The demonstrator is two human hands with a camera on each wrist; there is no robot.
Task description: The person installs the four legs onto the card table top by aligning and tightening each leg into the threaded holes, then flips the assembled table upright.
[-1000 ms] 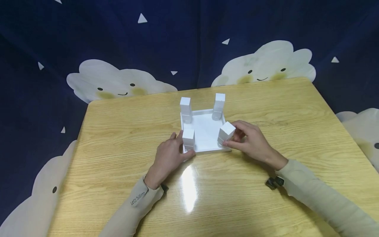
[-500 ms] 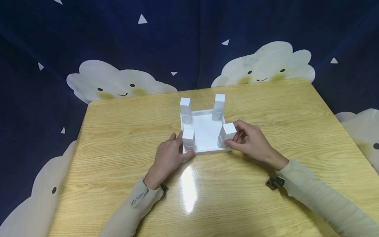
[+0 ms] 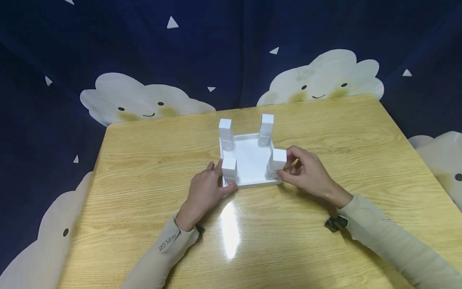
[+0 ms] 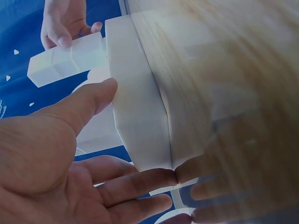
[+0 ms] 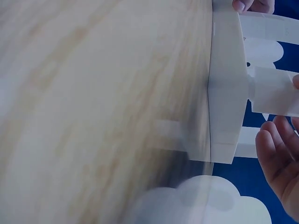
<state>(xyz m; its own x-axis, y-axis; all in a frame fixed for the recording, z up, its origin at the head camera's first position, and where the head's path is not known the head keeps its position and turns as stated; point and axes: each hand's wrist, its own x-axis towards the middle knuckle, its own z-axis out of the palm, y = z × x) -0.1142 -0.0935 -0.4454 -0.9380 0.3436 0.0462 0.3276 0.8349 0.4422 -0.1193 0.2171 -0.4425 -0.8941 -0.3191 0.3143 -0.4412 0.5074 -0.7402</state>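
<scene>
A low-rimmed white square base [image 3: 250, 160], like an upturned small tabletop, lies on the wooden table with a square white leg upright at each corner. My left hand [image 3: 206, 188] holds its near left corner, beside the near left leg [image 3: 229, 169]. In the left wrist view, the thumb tip lies against the base's side wall [image 4: 135, 88] and the fingers reach round the corner. At the near right corner, my right hand [image 3: 308, 172] pinches the near right leg [image 3: 278, 160] between thumb and fingers. A narrower neck joins this leg [image 5: 275, 95] to the base in the right wrist view.
The far left leg [image 3: 226, 132] and far right leg [image 3: 266, 128] stand at the back of the base. Wooden tabletop [image 3: 144, 160] surrounds it. A dark blue cloth [image 3: 231, 52] with cloud faces hangs behind the table's far edge.
The near right leg has turned in my right hand: its top went from a skewed diamond to nearly square with the base. The right fingers shifted slightly; the left hand stayed put.
</scene>
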